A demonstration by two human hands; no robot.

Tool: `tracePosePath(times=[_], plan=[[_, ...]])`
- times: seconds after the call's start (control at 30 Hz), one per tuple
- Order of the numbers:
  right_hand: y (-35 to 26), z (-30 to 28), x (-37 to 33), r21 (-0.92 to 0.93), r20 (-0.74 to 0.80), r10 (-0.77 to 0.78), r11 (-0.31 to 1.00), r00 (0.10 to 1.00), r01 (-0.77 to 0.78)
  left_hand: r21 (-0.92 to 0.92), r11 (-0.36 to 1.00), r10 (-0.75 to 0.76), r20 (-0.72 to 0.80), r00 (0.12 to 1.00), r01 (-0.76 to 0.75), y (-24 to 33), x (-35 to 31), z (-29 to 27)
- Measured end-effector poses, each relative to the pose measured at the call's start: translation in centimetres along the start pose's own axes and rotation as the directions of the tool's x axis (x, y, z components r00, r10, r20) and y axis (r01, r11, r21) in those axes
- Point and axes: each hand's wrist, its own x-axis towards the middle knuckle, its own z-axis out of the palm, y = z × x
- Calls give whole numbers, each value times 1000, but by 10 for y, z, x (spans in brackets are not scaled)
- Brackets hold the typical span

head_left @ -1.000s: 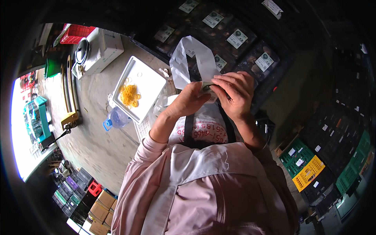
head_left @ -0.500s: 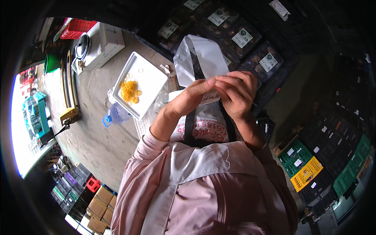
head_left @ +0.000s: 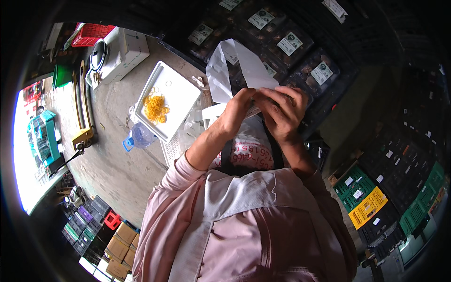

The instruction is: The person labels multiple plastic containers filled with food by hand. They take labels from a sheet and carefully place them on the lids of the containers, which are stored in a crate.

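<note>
Left hand [head_left: 237, 112] has turned inward toward the right hand [head_left: 285, 115], both hands' fingers nearly closed, pinching the white label strip [head_left: 217, 75] looping beyond them; any peeling is hidden. Packs [head_left: 306, 81] toward the dark crate's [head_left: 183, 57] right corner bear labels [head_left: 290, 43]; strip remains unused.

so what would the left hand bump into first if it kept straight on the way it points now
The left hand points up and to the right, so it would probably meet the right hand first, at its fingers; whether they already touch is unclear.
</note>
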Motion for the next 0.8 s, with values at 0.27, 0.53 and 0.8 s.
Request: tracePosePath(times=[0.27,0.53,0.8], plan=[[7,-8,-1,-41,-34,-100,994,994,99,-176,984,-9,-43,999,1,-9,10,13],[9,-17,-7,12,-17,-131,991,991,132,-62,966,254,72,964,-250,-45,33,-6],[30,-52,-5,685,-68,640,588,765,-430,-686,671,306,-91,948,-283,-7,49,-62]])
